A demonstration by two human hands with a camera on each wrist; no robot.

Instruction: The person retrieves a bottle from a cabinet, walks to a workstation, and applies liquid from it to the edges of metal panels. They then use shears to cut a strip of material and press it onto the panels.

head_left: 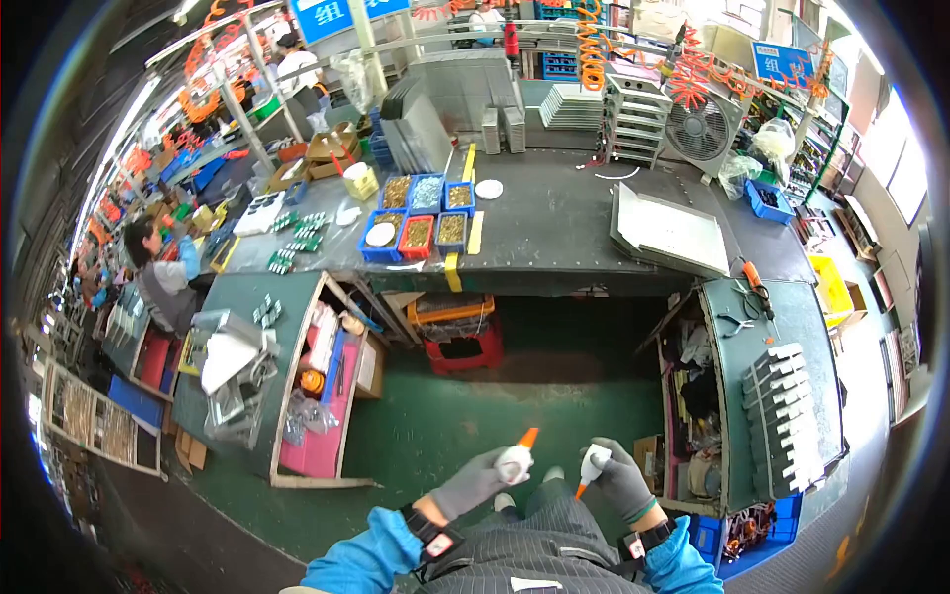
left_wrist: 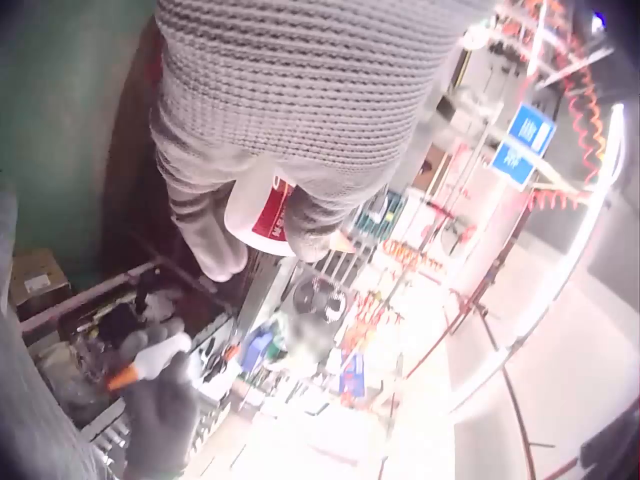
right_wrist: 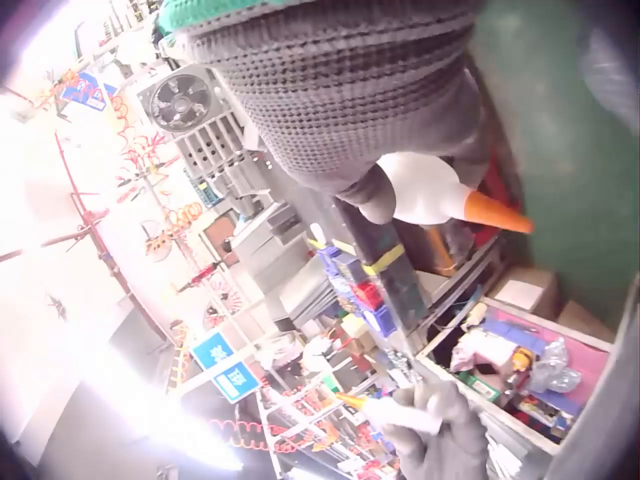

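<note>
In the head view my gloved left hand [head_left: 469, 487] grips a small white squeeze bottle [head_left: 514, 465], its orange nozzle [head_left: 529, 436] tilted upward. A red label shows on that bottle [left_wrist: 268, 212] in the left wrist view, partly covered by grey glove fingers. My gloved right hand [head_left: 623, 483] holds a second white squeeze bottle [head_left: 597, 456]; its orange nozzle [head_left: 582, 490] points down. From the right wrist, this bottle [right_wrist: 420, 188] sits between thumb and fingers. Both hands are apart, in front of my lap, above the green floor.
A dark workbench [head_left: 554, 213] lies ahead with blue parts bins [head_left: 381, 253], a red bin [head_left: 417, 236] and a white panel [head_left: 673, 233]. Side tables [head_left: 247, 297] flank me; the right one holds pliers [head_left: 734, 323], an orange-handled tool [head_left: 755, 277] and white brackets [head_left: 787, 416]. Another person stands at left.
</note>
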